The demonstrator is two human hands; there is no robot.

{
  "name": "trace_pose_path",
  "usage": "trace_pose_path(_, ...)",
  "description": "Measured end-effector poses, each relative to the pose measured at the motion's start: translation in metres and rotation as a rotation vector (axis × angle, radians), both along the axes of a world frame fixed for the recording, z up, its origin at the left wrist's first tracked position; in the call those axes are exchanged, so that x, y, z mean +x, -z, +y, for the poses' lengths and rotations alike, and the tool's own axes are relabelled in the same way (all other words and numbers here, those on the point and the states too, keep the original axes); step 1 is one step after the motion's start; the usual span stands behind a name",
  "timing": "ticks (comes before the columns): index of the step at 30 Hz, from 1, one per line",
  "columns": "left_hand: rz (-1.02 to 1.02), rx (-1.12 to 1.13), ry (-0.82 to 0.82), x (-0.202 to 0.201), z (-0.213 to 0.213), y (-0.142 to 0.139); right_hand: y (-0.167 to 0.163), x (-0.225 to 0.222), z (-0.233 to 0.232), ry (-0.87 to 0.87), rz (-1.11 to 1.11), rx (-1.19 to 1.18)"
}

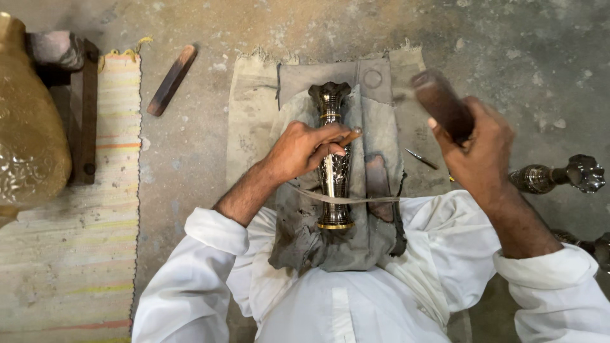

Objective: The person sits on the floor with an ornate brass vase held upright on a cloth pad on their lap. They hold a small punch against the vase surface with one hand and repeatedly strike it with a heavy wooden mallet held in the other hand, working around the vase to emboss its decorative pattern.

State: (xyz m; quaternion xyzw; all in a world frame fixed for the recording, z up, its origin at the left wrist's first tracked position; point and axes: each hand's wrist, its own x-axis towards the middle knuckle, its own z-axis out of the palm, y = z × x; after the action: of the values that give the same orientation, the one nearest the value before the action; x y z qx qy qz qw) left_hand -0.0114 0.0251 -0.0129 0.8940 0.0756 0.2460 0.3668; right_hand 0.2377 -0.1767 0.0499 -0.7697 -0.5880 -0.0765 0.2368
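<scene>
A slim engraved metal vase [335,166] lies lengthwise on a grey cloth pad [375,127] across my lap, its flared mouth pointing away from me. My left hand [305,147] rests on the vase's middle and pinches a small wooden-handled chisel [351,135] against it. My right hand [476,149] is raised to the right of the vase, gripping a dark wooden mallet [440,101] that is blurred by motion. A thin strap [356,199] crosses the vase near its base.
A thin metal tool [422,159] lies on the cloth mat beside the pad. Two more metal vases [556,176] lie on the concrete at the right. A wooden stick [172,79] lies upper left, next to a striped rug [76,254] and a large brass vessel [28,140].
</scene>
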Motion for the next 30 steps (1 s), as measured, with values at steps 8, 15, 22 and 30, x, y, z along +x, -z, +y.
trace_pose_path(8, -0.066, 0.006, 0.066, 0.0, 0.005, 0.003, -0.008, -0.005, 0.002, 0.004, 0.04, 0.03)
trace_pose_path(15, -0.03, 0.011, 0.085, 0.0, 0.006, 0.008, -0.015, -0.008, 0.001, 0.032, -0.09, -0.02)
trace_pose_path(22, -0.034, 0.015, 0.086, 0.0, 0.007, 0.011, -0.014, -0.006, -0.003, -0.001, -0.354, -0.068)
trace_pose_path(30, -0.059, -0.026, 0.1, -0.002, 0.008, 0.009, -0.01, -0.007, -0.012, 0.026, -0.059, -0.001)
